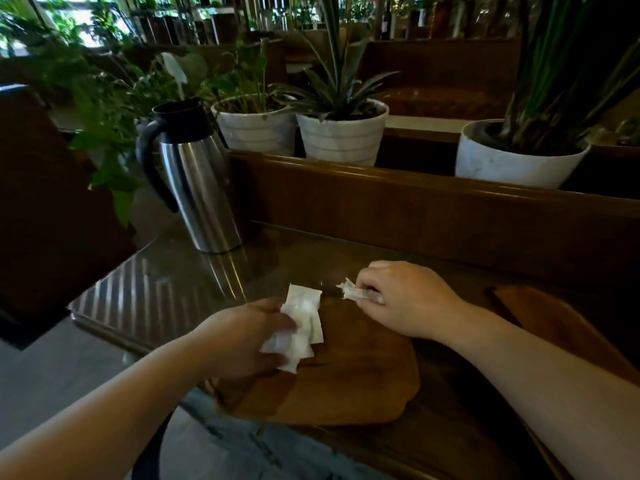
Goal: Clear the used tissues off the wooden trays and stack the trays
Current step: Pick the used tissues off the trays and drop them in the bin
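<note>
A wooden tray point(360, 386) lies on the dark table in front of me, near its front edge. My left hand point(242, 337) grips a crumpled white tissue point(301, 323) above the tray's left part. My right hand point(401, 299) pinches a smaller twisted tissue piece point(353, 292) just past the tray's far edge. A second wooden tray point(568, 327) lies to the right, partly hidden behind my right forearm.
A steel thermos jug point(197, 181) with a black handle stands at the table's far left. A raised wooden ledge point(415, 202) runs along the back, with white plant pots point(341, 136) behind it and another pot point(512, 157) at right. The table's left edge point(104, 323) drops to the floor.
</note>
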`<state>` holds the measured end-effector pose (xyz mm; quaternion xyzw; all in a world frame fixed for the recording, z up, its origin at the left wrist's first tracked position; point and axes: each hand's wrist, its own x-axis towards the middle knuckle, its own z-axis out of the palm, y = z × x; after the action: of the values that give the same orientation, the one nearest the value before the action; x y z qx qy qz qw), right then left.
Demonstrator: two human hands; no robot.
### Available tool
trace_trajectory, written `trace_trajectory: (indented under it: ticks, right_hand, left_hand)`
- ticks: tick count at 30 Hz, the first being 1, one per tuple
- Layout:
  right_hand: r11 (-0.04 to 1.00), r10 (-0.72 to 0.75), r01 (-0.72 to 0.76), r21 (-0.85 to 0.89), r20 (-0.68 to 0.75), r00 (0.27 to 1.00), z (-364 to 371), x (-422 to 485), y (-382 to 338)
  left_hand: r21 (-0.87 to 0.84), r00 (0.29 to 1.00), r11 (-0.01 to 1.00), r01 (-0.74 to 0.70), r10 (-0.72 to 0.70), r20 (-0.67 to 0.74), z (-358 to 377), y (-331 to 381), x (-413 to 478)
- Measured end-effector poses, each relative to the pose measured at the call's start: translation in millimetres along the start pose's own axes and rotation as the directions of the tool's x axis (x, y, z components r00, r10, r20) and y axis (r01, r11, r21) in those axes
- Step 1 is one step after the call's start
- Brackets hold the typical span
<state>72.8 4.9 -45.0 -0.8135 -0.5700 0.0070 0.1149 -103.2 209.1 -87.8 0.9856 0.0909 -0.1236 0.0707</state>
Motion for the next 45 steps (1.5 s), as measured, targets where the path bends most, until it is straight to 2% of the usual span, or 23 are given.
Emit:
trace_trajectory:
  ticks: [4,10,13,16,18,22,30,34,37,40,45]
  right_hand:
    - [1.000,0.015,-0.015,0.000,0.007,1.000,5.8,-5.3,-10.9]
    - [0.991,0.134,-0.134,0.011,-0.019,0.991,13.2,-25.7,-29.2]
    - [0.975,0.220,-0.223,-0.025,-0.092,0.971,15.9,-55.0,-36.0]
    - [0.934,0.350,-0.357,-0.030,-0.135,0.927,18.2,-99.2,-42.7]
    - [0.889,0.450,-0.458,-0.011,-0.163,0.878,16.6,-137.7,-46.8]
    - [0.796,0.599,-0.603,0.051,-0.210,0.773,7.3,-213.5,-49.4]
    - [0.565,0.786,-0.822,0.073,-0.348,0.510,3.0,-377.8,-49.7]
    - [0.435,0.865,-0.889,0.146,-0.343,0.367,12.7,-479.6,-45.3]
    - [0.340,0.915,-0.914,0.222,-0.303,0.267,36.4,-557.3,-37.0]
    - [0.206,0.966,-0.937,0.281,-0.213,0.149,72.3,-619.5,-21.3]
    - [0.100,0.990,-0.913,0.395,-0.130,0.053,154.1,-704.8,16.4]
  left_hand:
    - [0.003,0.998,0.998,-0.056,0.056,-0.019,-3.5,-0.9,7.2]
    - [0.160,0.971,0.970,-0.181,0.202,-0.128,0.2,4.1,12.0]
    - [0.208,0.902,0.921,-0.329,0.371,-0.220,-6.1,16.8,12.6]
    - [0.204,0.781,0.830,-0.520,0.558,-0.281,-13.4,49.4,11.2]
    - [0.200,0.676,0.731,-0.653,0.681,-0.282,-15.3,82.8,11.0]
    - [0.216,0.533,0.588,-0.780,0.804,-0.263,-13.8,152.4,11.6]
    - [0.247,0.274,0.332,-0.910,0.931,-0.242,17.9,327.4,-8.3]
    - [0.247,0.185,0.227,-0.942,0.965,-0.184,56.1,421.2,-24.6]
    - [0.191,0.173,0.196,-0.962,0.976,-0.129,102.6,487.3,-34.6]
    - [0.136,0.229,0.232,-0.963,0.973,-0.037,156.4,544.0,-35.8]
    - [0.033,0.260,0.258,-0.965,0.965,0.039,259.6,621.7,-12.3]
